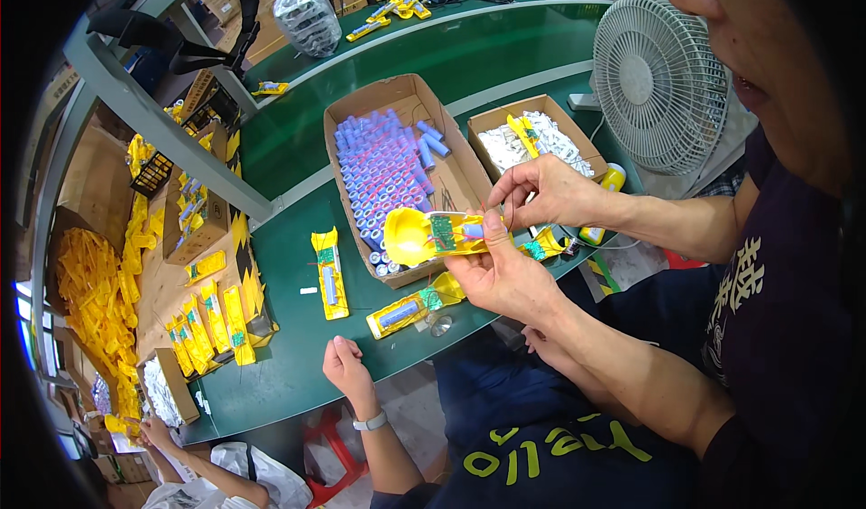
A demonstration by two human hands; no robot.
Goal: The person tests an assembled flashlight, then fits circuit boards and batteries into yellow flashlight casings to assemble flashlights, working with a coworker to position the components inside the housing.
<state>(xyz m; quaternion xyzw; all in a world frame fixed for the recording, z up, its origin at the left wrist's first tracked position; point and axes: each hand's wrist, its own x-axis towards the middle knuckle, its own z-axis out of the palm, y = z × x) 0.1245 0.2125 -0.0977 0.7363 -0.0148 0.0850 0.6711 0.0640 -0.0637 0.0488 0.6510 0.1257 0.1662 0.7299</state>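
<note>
My left hand (348,366), with a pale watch at the wrist, is at the table's near edge, its fingers curled closed and nothing seen in them. Partly covered by a co-worker's forearm, my right hand (547,345) is low by my lap; its fingers are mostly hidden. Nearest my left hand lie a yellow plastic housing (330,276) and a second yellow housing (397,316), each with a blue battery cell and green circuit board. A small clear-silver cup (440,326) sits beside the second. The co-worker's two hands (532,238) hold another yellow housing (408,236) with a circuit board.
A cardboard box of blue cells (336,112) stands mid-table, with a box of white parts (600,161) to its right. A white fan (663,85) is at far right. Several housings (215,319) lie left. Another person's hands (155,432) work at lower left.
</note>
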